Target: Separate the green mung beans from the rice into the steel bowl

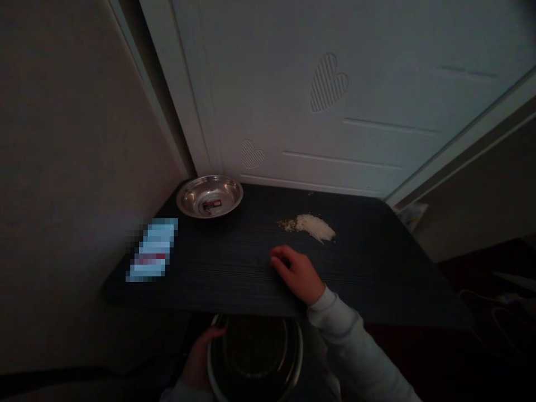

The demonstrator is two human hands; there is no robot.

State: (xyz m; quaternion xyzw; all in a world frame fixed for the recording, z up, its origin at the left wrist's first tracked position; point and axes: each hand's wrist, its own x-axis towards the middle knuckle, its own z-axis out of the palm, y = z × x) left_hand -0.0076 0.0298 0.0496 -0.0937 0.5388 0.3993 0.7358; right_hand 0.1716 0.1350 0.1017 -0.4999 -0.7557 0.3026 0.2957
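Note:
My left hand [201, 357] grips the left rim of a round metal bowl [298, 363], held below the table's front edge. The bowl's inside is dark and its contents cannot be made out. Above the dark tabletop is my right hand [299, 274], its fingers curled and the thumb close to the index finger. Whatever may sit between those fingertips is hidden or too small to see. Just beyond it lies a pile of white rice-like grains [316, 227]. Small greenish grains [287, 224] are scattered at the pile's left end.
A shallow steel basin [190, 205] with a label inside stands at the table's back left. Near the left edge lies a blurred-out bright rectangular object [153, 249]. A white panel with embossed hearts [329, 84] rises behind the dark table [377, 268]. A pale cable [481, 296] shows at right.

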